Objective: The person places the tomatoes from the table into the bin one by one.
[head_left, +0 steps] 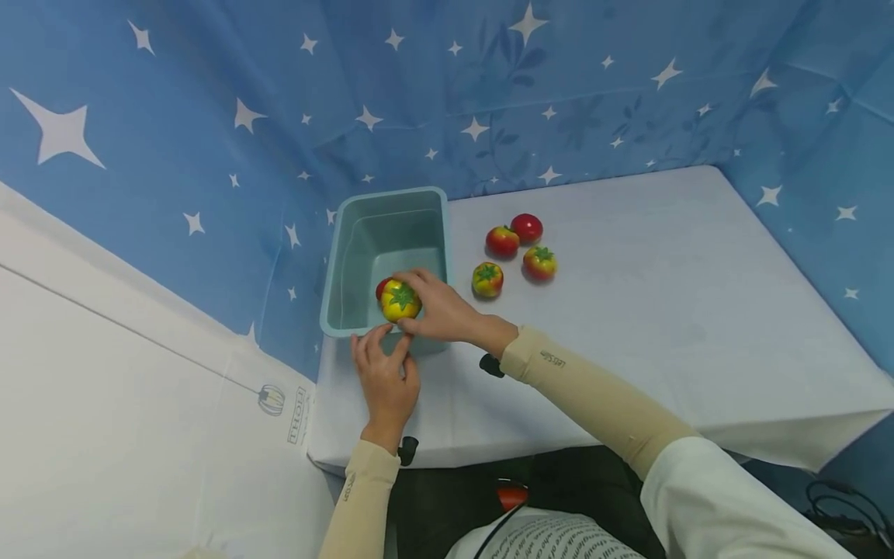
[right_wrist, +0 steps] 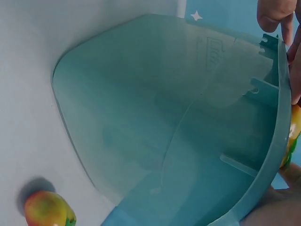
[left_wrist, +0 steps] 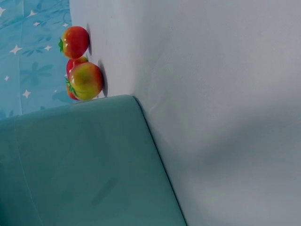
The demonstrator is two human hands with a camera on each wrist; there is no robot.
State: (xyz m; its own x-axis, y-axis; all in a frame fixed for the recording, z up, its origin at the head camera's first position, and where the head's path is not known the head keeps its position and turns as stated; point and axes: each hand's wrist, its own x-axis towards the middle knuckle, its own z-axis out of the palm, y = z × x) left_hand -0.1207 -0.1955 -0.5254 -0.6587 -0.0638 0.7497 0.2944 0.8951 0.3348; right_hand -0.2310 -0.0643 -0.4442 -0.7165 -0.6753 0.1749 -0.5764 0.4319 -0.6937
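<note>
My right hand (head_left: 443,310) holds a yellow tomato (head_left: 400,301) with a green star-shaped calyx, thumb and fingers on its side, over the near end of a teal plastic bin (head_left: 391,194). Beside that tomato, inside the bin, part of a red fruit (head_left: 382,289) shows. My left hand (head_left: 387,384) is at the bin's near rim with fingers spread and slightly bent; whether it touches the rim or the tomato I cannot tell. In the right wrist view the yellow tomato (right_wrist: 295,125) is partly hidden behind the rim.
Right of the bin, on the white tablecloth (head_left: 656,310), lie a red-yellow tomato (head_left: 487,279), another one (head_left: 540,264), a mostly red one (head_left: 502,242) and a plain red one (head_left: 526,227). A blue curtain (head_left: 419,93) with white stars stands behind the table.
</note>
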